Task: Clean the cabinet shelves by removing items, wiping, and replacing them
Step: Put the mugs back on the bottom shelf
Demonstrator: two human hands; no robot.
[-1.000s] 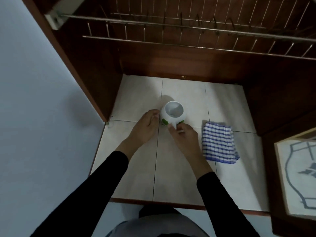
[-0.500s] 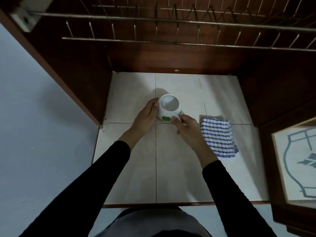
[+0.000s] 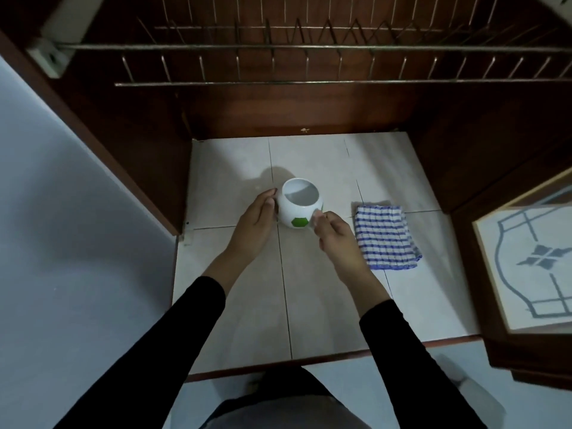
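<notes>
Right of mug (image 3: 300, 209), checked cloth (image 3: 385, 238); rack (image 3: 309, 83) overhead.

A home kitchen, by the look of it: a dark wooden cabinet (image 3: 148, 134) with a wire plate rack (image 3: 309, 66) across the top, a pale tiled shelf (image 3: 309, 162) below, a round white mug (image 3: 300, 209), a blue-checked dishcloth (image 3: 385, 236) and a patterned glass door (image 3: 526, 264) at the right

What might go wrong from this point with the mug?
1. The round mug, held only at its sides by the left hand and right hand, may slip onto the tiles.
2. Lifted high, it may hit the wire rack overhead.
</notes>
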